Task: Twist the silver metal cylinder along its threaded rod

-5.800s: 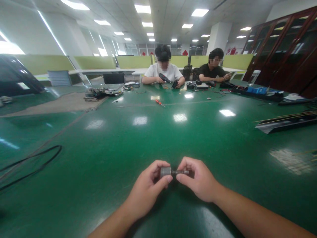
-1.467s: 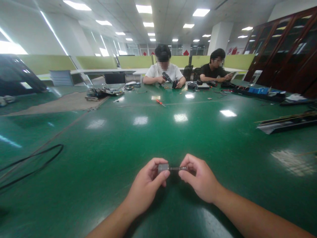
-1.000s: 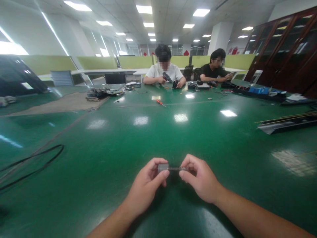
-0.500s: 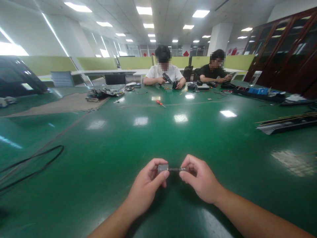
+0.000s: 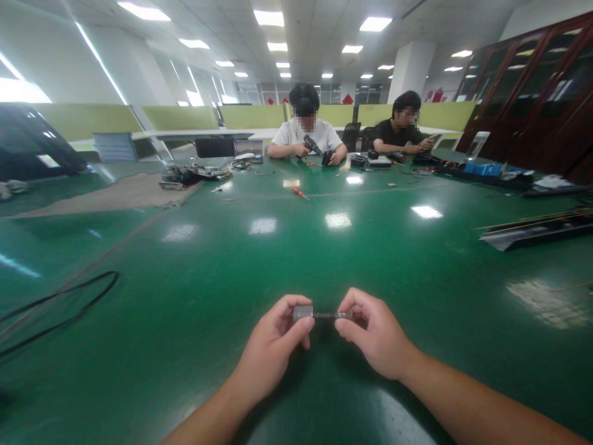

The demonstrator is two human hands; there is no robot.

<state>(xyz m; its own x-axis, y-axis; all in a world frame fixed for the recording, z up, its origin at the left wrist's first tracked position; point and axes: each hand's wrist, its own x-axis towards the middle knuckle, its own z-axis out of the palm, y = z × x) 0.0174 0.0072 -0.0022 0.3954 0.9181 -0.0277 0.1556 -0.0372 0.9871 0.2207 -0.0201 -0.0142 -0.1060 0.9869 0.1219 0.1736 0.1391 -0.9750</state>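
Observation:
Just above the green table, my two hands share one small part, a grey metal cylinder with a thin dark shaft sticking out to the right. It looks like a small motor, though I cannot be sure. My left hand pinches the cylinder between thumb and fingers. The far end of the shaft is gripped by the thumb and forefinger of my right hand, which partly hide it. The part lies about level, and a short stretch of shaft shows between the hands.
An orange screwdriver lies further out. Black cable loops at the left; a long dark tray lies right. Electronic parts sit far left. Across the table, one person holds a power drill; another person sits alongside.

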